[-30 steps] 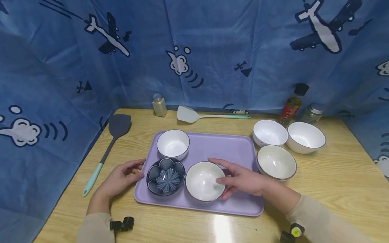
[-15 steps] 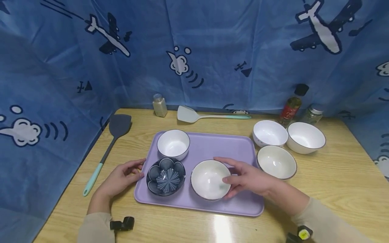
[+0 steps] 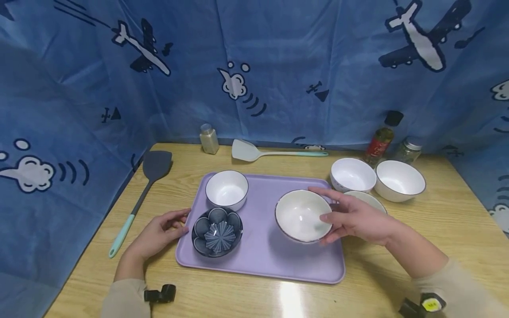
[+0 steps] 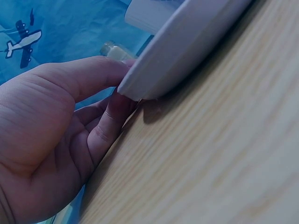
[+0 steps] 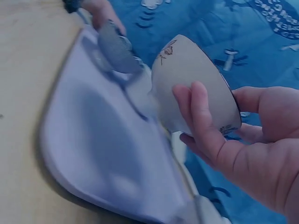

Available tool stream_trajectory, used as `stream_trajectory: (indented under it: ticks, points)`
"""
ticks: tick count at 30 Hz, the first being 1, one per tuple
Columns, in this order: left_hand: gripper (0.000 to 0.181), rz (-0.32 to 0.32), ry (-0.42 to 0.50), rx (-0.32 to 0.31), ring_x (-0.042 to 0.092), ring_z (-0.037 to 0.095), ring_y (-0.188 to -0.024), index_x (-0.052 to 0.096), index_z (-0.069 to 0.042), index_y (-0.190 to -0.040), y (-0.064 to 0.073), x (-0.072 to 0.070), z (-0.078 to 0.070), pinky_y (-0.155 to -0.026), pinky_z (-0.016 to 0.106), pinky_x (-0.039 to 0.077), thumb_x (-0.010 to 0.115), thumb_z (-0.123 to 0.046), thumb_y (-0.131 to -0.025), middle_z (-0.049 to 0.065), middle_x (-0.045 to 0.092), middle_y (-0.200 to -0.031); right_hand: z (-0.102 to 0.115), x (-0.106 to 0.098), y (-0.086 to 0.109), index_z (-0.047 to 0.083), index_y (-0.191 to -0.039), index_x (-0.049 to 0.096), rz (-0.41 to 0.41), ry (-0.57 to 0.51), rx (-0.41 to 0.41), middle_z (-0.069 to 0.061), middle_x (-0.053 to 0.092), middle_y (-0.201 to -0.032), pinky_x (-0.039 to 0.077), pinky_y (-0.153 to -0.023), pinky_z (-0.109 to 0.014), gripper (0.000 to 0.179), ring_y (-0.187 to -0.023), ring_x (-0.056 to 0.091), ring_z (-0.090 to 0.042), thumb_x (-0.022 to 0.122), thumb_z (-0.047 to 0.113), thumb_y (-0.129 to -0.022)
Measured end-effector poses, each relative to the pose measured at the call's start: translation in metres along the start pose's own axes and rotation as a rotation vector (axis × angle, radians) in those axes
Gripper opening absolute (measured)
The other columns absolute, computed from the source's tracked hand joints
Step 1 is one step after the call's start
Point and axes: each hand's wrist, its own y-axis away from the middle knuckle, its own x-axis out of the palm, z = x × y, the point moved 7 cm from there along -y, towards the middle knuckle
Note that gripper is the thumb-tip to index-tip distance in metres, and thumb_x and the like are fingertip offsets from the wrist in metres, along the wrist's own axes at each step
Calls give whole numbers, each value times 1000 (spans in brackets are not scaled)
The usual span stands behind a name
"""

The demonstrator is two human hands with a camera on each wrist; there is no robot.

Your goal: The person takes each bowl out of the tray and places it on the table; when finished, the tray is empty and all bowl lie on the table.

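Note:
My right hand (image 3: 355, 218) grips a cream bowl (image 3: 300, 215) by its right side, thumb inside the rim and fingers around the outside. The bowl is raised over the purple tray (image 3: 258, 258), casting a shadow on it; small flowers (image 5: 167, 51) decorate its outer wall in the right wrist view. At the tray's left edge, my left hand (image 3: 159, 232) pinches the rim, and the left wrist view has the thumb and curled fingers (image 4: 103, 133) right at that edge. On the tray's left side stand a white bowl (image 3: 226, 190) and a dark flower-shaped bowl (image 3: 217, 232).
Right of the tray are two white bowls (image 3: 353, 175) (image 3: 399, 180) and a partly hidden cream bowl (image 3: 367, 199). A bottle (image 3: 381, 141) and a jar (image 3: 408, 150) stand behind them. A grey-headed spatula (image 3: 157, 165), shaker (image 3: 208, 139) and pale spatula (image 3: 248, 150) lie around.
My right hand has slid the cream bowl rightward, away from the dark bowl, then lifted it up and right over the tray. The left hand has stayed at the tray's edge.

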Motion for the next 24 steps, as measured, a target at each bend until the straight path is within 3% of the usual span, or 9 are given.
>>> stream_trajectory:
  ticks: [4,10,19,24]
  points:
    - [54,2,7,2,59,12,-94,54,-13,-144,0,0,0,-81,20,48,71,-23,-94,12,63,-118,14,-18,17,24,-160,18,-27,21,-27,-27,30,-145,57,-84,-50,73,-91,72,-38,55,5,-100]
    - [54,4,10,7,59,11,-93,54,-12,-144,-1,0,1,-81,20,48,71,-22,-94,13,63,-117,24,-45,45,25,-159,19,-58,36,-87,-20,42,-137,54,-85,-54,68,-95,71,-40,47,0,-102]
    - [54,7,4,19,59,11,-92,54,-12,-143,-1,1,2,-81,20,48,71,-23,-93,13,64,-116,14,-96,86,27,-160,16,-103,40,-154,-8,54,-130,56,-84,-52,69,-101,71,-34,38,-7,-104]
    - [54,6,10,21,59,11,-93,54,-11,-143,-2,1,3,-81,20,48,71,-23,-93,12,64,-116,1,-125,105,26,-160,13,-185,114,-145,0,48,-134,56,-83,-51,70,-105,70,-30,38,-7,-103]
